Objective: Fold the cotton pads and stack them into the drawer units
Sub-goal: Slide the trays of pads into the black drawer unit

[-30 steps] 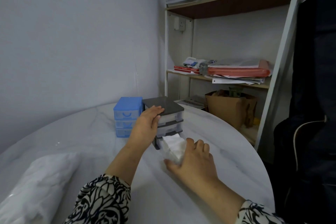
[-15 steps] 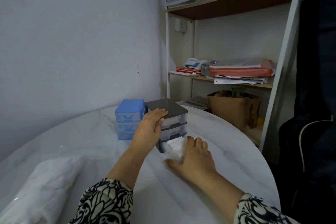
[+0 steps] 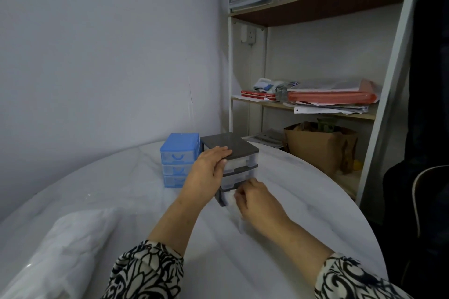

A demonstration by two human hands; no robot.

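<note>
A grey three-drawer unit (image 3: 233, 145) stands on the white marble table (image 3: 121, 189), with a blue three-drawer unit (image 3: 178, 158) touching its left side. My left hand (image 3: 210, 170) rests on the grey unit's top front corner, fingers flat on the lid. My right hand (image 3: 257, 201) is at the front of the bottom drawer, which sticks out a little. Folded white cotton pads (image 3: 230, 198) show in that drawer, mostly hidden behind my right hand, and I cannot tell whether the fingers grip anything.
A clear bag of white cotton pads (image 3: 56, 245) lies at the table's near left. A shelf (image 3: 315, 104) with papers and folders stands behind the table at the right, a brown paper bag (image 3: 315, 148) under it. A dark chair (image 3: 425, 177) is at the far right.
My right hand has pushed the bottom drawer and its pads in toward the grey unit, so the drawer sticks out less. My left hand stays on the unit's top.
</note>
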